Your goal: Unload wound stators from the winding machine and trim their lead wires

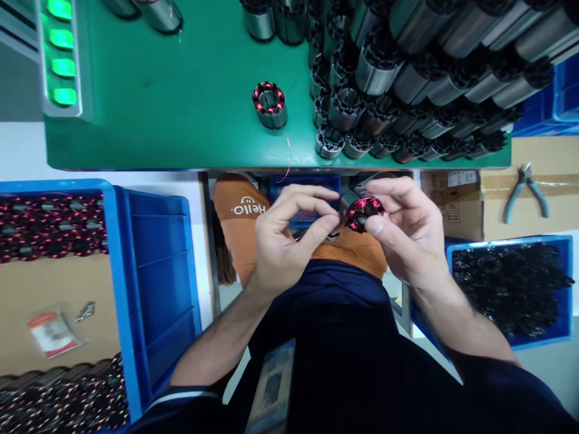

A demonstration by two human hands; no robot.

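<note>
wound stator [364, 212] is up in the right hand [407, 232], held off the table, tilted so the end with the red wire shows. that hand has it pinched, thumb on the near side of the rim and fingers bent around the far side. left hand [292, 235] is right beside it, wrist bent, index finger and thumb curved in until the tips nearly meet, other fingers loosely curled. can't tell if those tips are actually pressed together or have a thin strand between them. both forearms angle inward, hands just short of the green table [181, 90].

hard-to-see stuff: the right hand's lower fingers tuck behind its palm, and part of the stator's body is behind the fingers. beyond the left hand another wound stator [272, 119] stands on the table, with a loose wire [289, 150] trailing toward that hand. past the right hand there's a big stack of metal cores [375, 75], cut off at the top. black parts [506, 289] in the bin outside the right forearm are too dark to separate. left of the left forearm, a blue crate [156, 271] runs out of view.
</note>
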